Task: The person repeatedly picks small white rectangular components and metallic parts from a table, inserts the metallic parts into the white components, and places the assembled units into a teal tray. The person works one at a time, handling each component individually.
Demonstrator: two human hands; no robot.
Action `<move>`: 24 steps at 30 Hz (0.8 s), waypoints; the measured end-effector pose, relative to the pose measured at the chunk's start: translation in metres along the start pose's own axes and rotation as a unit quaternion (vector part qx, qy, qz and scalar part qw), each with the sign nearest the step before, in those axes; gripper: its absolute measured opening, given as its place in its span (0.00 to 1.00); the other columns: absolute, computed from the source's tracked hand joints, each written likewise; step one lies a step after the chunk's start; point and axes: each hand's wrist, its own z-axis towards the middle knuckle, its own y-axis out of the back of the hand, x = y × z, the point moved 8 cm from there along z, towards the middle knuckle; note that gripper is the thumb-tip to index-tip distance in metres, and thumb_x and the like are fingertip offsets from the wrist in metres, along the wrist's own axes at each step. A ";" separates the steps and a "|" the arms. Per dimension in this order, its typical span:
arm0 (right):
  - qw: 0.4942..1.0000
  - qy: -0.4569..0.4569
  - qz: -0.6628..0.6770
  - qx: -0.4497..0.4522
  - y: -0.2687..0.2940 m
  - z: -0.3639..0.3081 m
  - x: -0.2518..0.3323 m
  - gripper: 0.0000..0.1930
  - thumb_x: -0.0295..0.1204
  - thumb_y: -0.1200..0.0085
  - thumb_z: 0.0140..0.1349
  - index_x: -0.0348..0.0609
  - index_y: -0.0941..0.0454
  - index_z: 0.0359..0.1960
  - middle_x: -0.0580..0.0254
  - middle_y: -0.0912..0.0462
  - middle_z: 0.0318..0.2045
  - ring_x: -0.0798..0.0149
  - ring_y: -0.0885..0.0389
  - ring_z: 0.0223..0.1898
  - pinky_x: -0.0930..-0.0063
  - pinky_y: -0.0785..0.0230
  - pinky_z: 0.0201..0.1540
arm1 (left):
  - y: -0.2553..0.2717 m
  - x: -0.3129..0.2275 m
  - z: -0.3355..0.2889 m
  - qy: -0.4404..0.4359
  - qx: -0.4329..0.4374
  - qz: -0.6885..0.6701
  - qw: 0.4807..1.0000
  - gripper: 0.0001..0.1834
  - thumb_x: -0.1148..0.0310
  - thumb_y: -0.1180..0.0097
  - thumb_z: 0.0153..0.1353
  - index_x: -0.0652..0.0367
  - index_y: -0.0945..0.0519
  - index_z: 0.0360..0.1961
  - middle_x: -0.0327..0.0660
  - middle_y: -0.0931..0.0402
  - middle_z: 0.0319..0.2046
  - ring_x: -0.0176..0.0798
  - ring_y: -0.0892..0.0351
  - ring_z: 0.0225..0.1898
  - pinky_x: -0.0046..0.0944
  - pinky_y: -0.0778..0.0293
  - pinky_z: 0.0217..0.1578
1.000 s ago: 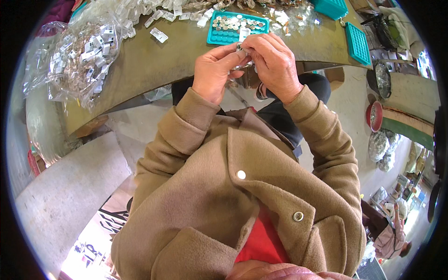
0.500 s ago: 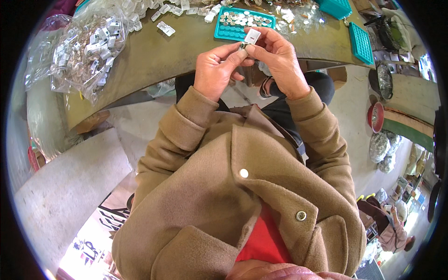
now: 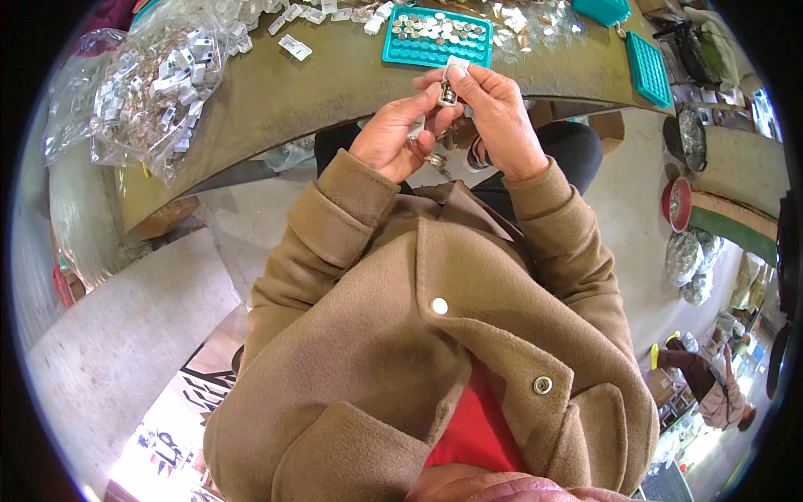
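Over the table's near edge, my right hand (image 3: 507, 121) pinches a small white plastic case (image 3: 456, 64) between thumb and fingers. Its lower end shows a dark opening with shiny metal parts (image 3: 448, 94) inside. My left hand (image 3: 389, 138) is half curled close beside it, palm up, fingertips at the case's lower end. A small white plastic piece (image 3: 416, 127) is held in its fingers. By the left fingertips shows a small shiny metallic thing (image 3: 437, 159) that I cannot make out. Just beyond both hands lies a teal tray (image 3: 418, 59) with rows of round silvery discs (image 3: 435, 32).
A clear plastic bag (image 3: 159, 100) full of small white cases stands at the left on the table (image 3: 293, 92). One loose white case (image 3: 295, 47) lies nearer than the others at the back. Another teal tray (image 3: 648, 71) sits at the right edge. A person (image 3: 711, 381) is far right.
My hands have turned the white case so its opened end with metal parts faces down. My left fingers have opened out somewhat, and a white piece shows in them. The distant person has shifted.
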 end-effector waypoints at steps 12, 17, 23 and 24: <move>0.995 -0.018 -0.041 0.089 0.009 0.001 -0.002 0.14 0.28 0.45 0.64 0.37 0.18 0.49 0.63 0.15 0.34 0.74 0.20 0.31 0.78 0.25 0.38 | -0.004 0.015 0.004 0.037 0.044 -0.175 0.983 0.11 0.63 0.48 0.70 0.57 0.26 0.48 0.34 0.26 0.35 0.18 0.30 0.25 0.18 0.39 0.13; 0.910 0.207 -0.354 0.066 -0.002 -0.013 0.028 0.20 0.28 0.39 0.58 0.43 0.20 0.54 0.59 0.15 0.37 0.67 0.19 0.37 0.71 0.26 0.43 | -0.013 0.018 0.003 0.062 0.055 -0.191 0.978 0.12 0.60 0.48 0.70 0.58 0.26 0.44 0.31 0.28 0.32 0.19 0.32 0.23 0.18 0.41 0.13; 0.812 0.375 -0.447 -0.009 0.002 -0.034 0.039 0.17 0.23 0.40 0.52 0.43 0.17 0.46 0.58 0.17 0.33 0.54 0.21 0.35 0.64 0.26 0.39 | -0.005 0.022 -0.001 0.062 -0.004 -0.062 0.996 0.11 0.59 0.48 0.70 0.57 0.27 0.39 0.30 0.29 0.31 0.21 0.34 0.24 0.21 0.42 0.14; 0.811 0.380 -0.444 -0.022 0.004 -0.039 0.036 0.17 0.23 0.39 0.51 0.43 0.18 0.46 0.58 0.18 0.33 0.54 0.22 0.35 0.64 0.26 0.39 | -0.004 0.019 -0.001 0.054 -0.004 -0.020 0.998 0.12 0.59 0.47 0.69 0.57 0.27 0.40 0.30 0.28 0.32 0.21 0.34 0.25 0.21 0.42 0.14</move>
